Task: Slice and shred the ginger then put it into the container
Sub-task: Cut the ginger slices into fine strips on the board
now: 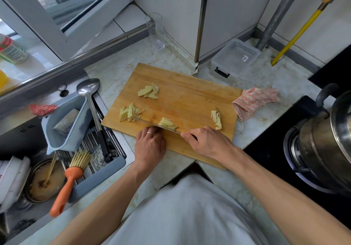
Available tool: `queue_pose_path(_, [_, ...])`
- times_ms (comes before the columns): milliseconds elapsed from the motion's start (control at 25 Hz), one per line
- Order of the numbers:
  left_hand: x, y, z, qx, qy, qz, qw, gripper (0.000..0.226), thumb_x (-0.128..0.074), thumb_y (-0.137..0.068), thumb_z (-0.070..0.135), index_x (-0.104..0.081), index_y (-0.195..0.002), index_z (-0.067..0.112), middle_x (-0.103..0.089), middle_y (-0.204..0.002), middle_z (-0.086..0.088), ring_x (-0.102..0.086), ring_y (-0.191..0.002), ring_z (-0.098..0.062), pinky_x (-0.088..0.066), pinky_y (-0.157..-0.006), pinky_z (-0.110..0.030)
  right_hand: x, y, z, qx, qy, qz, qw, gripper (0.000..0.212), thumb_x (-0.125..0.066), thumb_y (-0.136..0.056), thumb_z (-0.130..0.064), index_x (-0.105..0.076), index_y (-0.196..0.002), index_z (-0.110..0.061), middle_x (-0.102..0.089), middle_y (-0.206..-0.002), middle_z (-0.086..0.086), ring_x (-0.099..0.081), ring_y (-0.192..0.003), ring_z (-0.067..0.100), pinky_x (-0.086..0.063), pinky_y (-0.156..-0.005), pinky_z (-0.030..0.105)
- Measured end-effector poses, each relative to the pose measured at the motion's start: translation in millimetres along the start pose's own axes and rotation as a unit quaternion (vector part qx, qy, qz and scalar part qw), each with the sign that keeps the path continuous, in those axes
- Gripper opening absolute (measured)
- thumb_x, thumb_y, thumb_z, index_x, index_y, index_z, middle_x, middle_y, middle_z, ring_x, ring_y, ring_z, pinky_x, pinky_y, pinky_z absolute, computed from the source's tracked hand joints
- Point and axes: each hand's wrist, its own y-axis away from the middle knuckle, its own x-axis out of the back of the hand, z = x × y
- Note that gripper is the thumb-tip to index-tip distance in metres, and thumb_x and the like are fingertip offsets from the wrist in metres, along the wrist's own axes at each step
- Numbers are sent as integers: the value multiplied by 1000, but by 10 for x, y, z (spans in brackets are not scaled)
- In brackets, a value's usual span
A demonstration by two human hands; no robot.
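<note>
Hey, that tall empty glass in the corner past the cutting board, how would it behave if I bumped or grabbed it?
The glass is tall and narrow on a small base, so a sideways bump would probably tip it. Its smooth clear walls likely feel slippery. It stands close to the wall and would likely break if it fell.

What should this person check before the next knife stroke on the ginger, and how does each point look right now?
1. Right hand grips the knife firmly: ok.
2. Left hand fingertips tucked back from the blade: cannot tell, they are hidden at the blade.
3. Ginger stack lies under the blade on the cutting board: ok.
4. Finished ginger shreds pushed aside from the cut: ok.
5. Ginger slices waiting, well apart from the knife: ok.
6. Container open for the shreds: not ok, the lid is on.
</note>
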Motion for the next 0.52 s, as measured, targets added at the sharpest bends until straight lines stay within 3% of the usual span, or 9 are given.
queue_pose_path(200, [-4, -3, -1, -3, 9, 12, 1000, 35, -44, -86, 22, -74, -94, 6, -67, -101, -11, -54, -96, -33, -39, -85, -39, -49, -13, 8, 22, 29, 7, 999, 57, -28, -102, -61, -66, -94, -19, -58, -62, 2, -57, -59, 28, -40, -50, 35])
queue_pose_path(520, [25, 0, 38, 12, 10, -8, 1000, 37, -43, -85, 21, -72, -104, 7, -65, -105, -11, -52, -98, -33, -41, -83, -41, -22, -16, -27, 5, -4, 0, 1000, 54, -32, -102, -59, -41, -65, -21, -48, -58, 0, -49, -57, 29, -35, -53, 35])
